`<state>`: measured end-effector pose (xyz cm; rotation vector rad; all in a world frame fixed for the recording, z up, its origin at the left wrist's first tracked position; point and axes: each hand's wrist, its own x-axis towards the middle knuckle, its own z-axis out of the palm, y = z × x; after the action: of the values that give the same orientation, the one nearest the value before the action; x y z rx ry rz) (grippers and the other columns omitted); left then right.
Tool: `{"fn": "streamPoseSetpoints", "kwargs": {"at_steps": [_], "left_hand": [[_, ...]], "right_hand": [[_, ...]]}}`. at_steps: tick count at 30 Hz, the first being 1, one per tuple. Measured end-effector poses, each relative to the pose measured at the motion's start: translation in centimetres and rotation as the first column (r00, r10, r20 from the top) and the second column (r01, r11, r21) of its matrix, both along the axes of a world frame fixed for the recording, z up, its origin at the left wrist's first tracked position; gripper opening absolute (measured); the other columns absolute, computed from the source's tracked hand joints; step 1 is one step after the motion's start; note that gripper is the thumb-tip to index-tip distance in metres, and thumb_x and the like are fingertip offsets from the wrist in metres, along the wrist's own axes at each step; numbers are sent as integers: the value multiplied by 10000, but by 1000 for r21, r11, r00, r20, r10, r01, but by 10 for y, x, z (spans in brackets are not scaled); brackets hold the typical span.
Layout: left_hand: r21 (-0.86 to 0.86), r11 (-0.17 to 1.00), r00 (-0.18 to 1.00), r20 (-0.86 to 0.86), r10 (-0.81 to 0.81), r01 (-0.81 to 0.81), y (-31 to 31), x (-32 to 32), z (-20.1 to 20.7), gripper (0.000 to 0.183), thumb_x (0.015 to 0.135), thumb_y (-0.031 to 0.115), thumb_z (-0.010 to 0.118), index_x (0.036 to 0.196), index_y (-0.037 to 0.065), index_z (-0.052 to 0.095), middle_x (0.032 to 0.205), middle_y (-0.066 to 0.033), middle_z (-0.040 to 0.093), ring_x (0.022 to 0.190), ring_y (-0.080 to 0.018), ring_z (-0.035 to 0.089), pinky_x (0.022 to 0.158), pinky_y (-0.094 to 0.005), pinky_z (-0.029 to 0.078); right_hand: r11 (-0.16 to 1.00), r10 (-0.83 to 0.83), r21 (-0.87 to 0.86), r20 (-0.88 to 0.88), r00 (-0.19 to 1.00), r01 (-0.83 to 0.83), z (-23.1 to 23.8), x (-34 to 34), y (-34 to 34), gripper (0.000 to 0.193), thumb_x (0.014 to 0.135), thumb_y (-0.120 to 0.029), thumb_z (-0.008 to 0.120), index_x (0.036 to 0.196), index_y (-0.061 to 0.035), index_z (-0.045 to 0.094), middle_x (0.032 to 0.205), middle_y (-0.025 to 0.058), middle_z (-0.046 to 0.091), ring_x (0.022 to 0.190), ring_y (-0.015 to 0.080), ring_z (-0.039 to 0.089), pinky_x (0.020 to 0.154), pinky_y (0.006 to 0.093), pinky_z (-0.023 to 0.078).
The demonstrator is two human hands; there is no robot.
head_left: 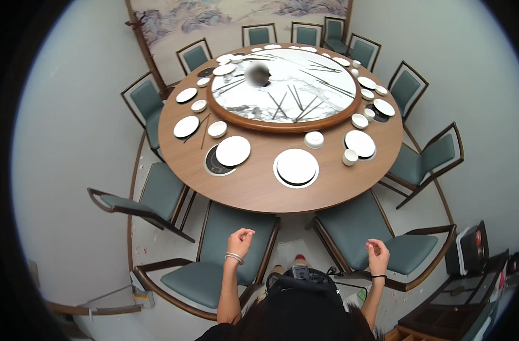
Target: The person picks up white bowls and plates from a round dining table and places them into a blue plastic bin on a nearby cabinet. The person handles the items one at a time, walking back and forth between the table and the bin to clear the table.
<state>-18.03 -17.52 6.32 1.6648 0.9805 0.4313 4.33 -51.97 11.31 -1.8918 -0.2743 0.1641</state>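
Head view looks down on a round wooden table point(254, 187) that is partly laid: white plates point(296, 166) and small bowls point(314, 139) sit at places from six o'clock round to twelve, and chopsticks lie loose on the marble turntable point(282, 85). By my judgement the distributing remains. Both hands are empty and loosely curled above the green chairs point(214, 250); the left hand point(240, 237) at seven o'clock, the right hand point(376, 250) at five. Neither touches anything. No packages or signs show, except a red-and-white box point(470, 244) at four o'clock and a landscape painting point(237, 14) at twelve.
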Motion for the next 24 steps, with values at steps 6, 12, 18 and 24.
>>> {"fn": "streamPoseSetpoints", "kwargs": {"at_steps": [6,12,18,24], "left_hand": [[33,998,998,-43,-43,45,17,55,-10,116,819,129,585,835,49,669,512,61,404,481,-29,348,442,-209,312],[-20,999,998,-55,-34,33,31,118,-22,131,828,136,581,852,42,669,516,72,414,486,-24,343,440,-208,296],[-70,996,993,-94,-66,59,46,187,3,170,862,149,552,886,16,656,543,89,408,488,-15,331,442,-195,271],[-106,988,990,-73,-117,109,59,229,1,159,861,130,553,896,10,651,555,85,415,498,-16,339,452,-193,286]], "right_hand": [[998,-57,-25,-54,997,55,-20,39,2,132,836,-23,546,953,4,601,849,66,637,802,120,614,725,241,482],[1000,7,-22,-40,999,-8,-26,130,44,143,825,-5,544,957,5,598,876,78,630,817,129,615,734,246,485],[992,104,-74,51,993,-100,-18,216,92,156,801,-22,562,950,-7,605,868,87,615,792,165,605,704,270,478],[976,171,-129,-22,985,-173,-28,266,126,177,800,-35,574,970,6,599,901,110,604,819,196,596,744,291,477]]}}
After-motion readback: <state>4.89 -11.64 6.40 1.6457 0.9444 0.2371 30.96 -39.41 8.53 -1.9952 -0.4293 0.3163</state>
